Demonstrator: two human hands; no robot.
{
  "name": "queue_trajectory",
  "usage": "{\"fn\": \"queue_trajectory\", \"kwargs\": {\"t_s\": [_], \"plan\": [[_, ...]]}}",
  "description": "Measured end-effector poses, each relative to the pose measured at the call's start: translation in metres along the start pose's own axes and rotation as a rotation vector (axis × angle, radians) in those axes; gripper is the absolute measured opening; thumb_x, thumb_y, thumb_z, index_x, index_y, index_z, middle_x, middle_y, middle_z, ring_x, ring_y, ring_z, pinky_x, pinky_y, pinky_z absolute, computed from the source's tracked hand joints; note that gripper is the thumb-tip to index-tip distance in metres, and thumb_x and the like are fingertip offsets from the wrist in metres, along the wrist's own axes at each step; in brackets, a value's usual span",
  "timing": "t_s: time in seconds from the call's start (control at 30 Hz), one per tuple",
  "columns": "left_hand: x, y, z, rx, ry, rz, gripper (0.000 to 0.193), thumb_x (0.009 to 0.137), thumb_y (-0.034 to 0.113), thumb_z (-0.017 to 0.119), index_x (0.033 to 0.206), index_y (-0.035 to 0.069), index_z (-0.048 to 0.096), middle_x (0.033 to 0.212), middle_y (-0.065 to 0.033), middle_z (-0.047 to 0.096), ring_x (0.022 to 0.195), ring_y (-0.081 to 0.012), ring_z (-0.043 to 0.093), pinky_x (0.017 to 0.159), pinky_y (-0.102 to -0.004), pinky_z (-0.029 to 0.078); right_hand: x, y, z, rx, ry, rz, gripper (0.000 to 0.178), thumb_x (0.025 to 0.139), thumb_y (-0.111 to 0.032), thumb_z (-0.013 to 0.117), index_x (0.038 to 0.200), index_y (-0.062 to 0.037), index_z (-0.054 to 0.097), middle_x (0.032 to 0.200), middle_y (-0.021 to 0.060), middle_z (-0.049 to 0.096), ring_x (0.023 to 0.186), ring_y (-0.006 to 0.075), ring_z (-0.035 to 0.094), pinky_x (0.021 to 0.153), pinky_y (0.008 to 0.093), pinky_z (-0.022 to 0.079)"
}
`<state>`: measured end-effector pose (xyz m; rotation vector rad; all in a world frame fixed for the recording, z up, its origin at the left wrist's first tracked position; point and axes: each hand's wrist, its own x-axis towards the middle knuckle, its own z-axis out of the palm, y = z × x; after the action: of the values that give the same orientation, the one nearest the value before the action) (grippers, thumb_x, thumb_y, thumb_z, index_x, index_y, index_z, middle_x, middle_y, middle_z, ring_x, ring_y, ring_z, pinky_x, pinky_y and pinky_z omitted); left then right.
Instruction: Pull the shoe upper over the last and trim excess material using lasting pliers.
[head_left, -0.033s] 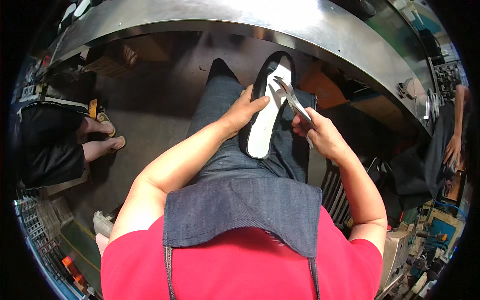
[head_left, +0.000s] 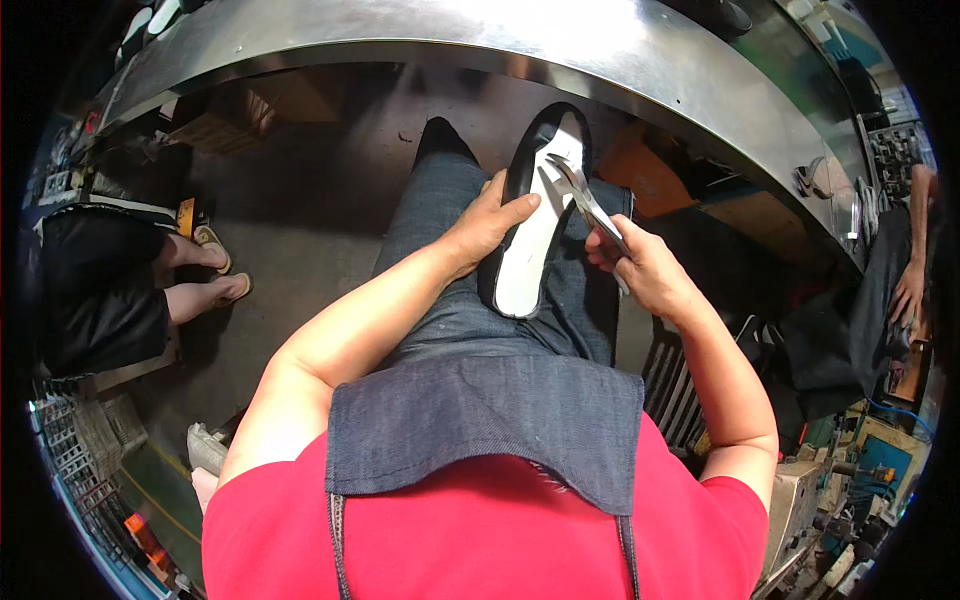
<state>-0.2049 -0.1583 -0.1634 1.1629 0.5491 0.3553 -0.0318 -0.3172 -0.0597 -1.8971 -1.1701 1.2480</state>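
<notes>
A shoe point(head_left: 522, 262) lies bottom up across my lap, toe end pointing away from me. Its underside is white, with a dark upper edge wrapped around it. My left hand point(head_left: 484, 228) grips the shoe from its left side, thumb pressed on the white underside. In my right hand point(head_left: 642, 268) is a pair of metal pincers point(head_left: 590, 205), held by the handles. Their jaws rest over the front half of the white underside; whether they pinch any material is too small to tell. My blue denim apron point(head_left: 490, 415) hangs below.
A shiny metal bench point(head_left: 480, 28) curves across the far side, close beyond the shoe's toe. Beneath it an orange item point(head_left: 648, 182) sits right of the shoe. A person's sandalled feet point(head_left: 215, 268) are at left; another person's hand point(head_left: 908, 295) is far right.
</notes>
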Motion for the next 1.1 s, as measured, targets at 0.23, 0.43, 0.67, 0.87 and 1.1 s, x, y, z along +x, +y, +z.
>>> {"fn": "queue_trajectory", "kwargs": {"t_s": [0.23, 0.43, 0.67, 0.87, 1.1], "plan": [[-0.004, 0.013, 0.002, -0.278, -0.069, -0.059, 0.062, 0.096, 0.037, 0.061, 0.137, 0.0, 0.034, 0.124, -0.012, 0.052, 0.115, -0.0193, 0.051, 0.099, -0.032, 0.042, -0.001, -0.006, -0.011, -0.229, -0.025, -0.01, 0.027, 0.087, 0.013, 0.045, 0.109, 0.001, 0.054, 0.098, 0.01, 0.065, 0.095, 0.0166, 0.063, 0.089, 0.0319, 0.05], [0.009, 0.011, 0.0, -0.068, -0.002, -0.056, 0.063, 0.093, 0.037, 0.063, 0.133, -0.003, 0.036, 0.12, -0.0148, 0.054, 0.111, -0.0192, 0.054, 0.095, -0.0324, 0.045, 0.015, -0.02, -0.024, -0.306, -0.024, -0.109, 0.033, 0.081, 0.014, 0.048, 0.11, 0.0011, 0.055, 0.094, 0.0111, 0.064, 0.097, 0.0187, 0.062, 0.091, 0.0334, 0.048], [0.013, 0.035, 0.002, 0.001, -0.038, -0.03, 0.051, 0.089, 0.028, 0.067, 0.123, -0.003, 0.046, 0.109, -0.0116, 0.058, 0.099, -0.0176, 0.057, 0.088, -0.0296, 0.046, 0.026, -0.039, -0.034, -0.592, -0.062, -0.025, 0.007, 0.085, 0.006, 0.044, 0.087, -0.0006, 0.047, 0.077, 0.0151, 0.058, 0.068, 0.0274, 0.06, 0.065, 0.0392, 0.048], [0.029, 0.014, -0.004, -0.121, -0.093, -0.066, 0.052, 0.081, 0.017, 0.072, 0.123, -0.001, 0.048, 0.105, -0.0095, 0.057, 0.092, -0.0161, 0.056, 0.083, -0.0303, 0.048, 0.038, 0.048, -0.016, -0.308, 0.094, -0.143, 0.011, 0.083, 0.008, 0.045, 0.087, -0.0021, 0.048, 0.073, 0.0153, 0.055, 0.07, 0.0302, 0.058, 0.064, 0.0378, 0.047], [0.029, 0.02, -0.004, -0.382, -0.161, -0.074, 0.059, 0.094, 0.049, 0.059, 0.132, 0.006, 0.045, 0.116, -0.0067, 0.058, 0.104, -0.0156, 0.055, 0.092, -0.03, 0.045, 0.03, 0.044, -0.002, -0.385, 0.177, -0.177, 0.018, 0.08, 0.012, 0.042, 0.088, -0.0022, 0.049, 0.077, 0.0148, 0.057, 0.072, 0.0284, 0.059, 0.065, 0.0375, 0.047]]}}
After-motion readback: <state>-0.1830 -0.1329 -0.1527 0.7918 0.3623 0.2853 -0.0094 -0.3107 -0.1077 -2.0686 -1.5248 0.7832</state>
